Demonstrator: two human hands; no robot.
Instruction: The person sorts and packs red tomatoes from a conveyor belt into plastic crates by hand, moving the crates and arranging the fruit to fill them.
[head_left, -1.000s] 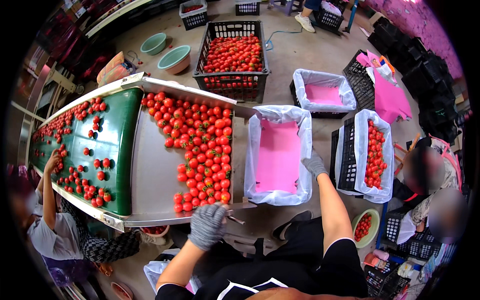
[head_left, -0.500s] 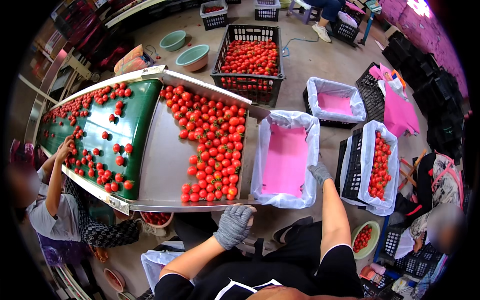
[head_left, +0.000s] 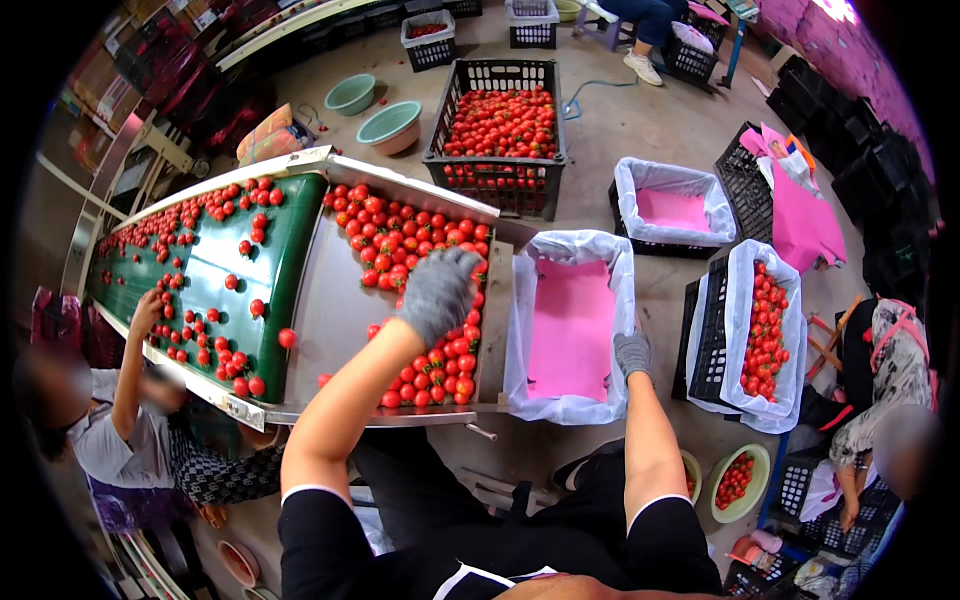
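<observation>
Up off the near edge since a moment ago, left hand (head_left: 437, 292) now hovers, fingers curled and empty, over tomatoes (head_left: 425, 300) on the bench (head_left: 330, 310), sorting underway, next a pick toward the pink-lined crate (head_left: 572, 330) whose rim right hand (head_left: 632, 352) grips.

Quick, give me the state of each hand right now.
Left hand: grey-gloved, fingers curled over the small red tomatoes; grasp cannot be told.
Right hand: grey-gloved, gripping the white-lined crate's rim.
</observation>
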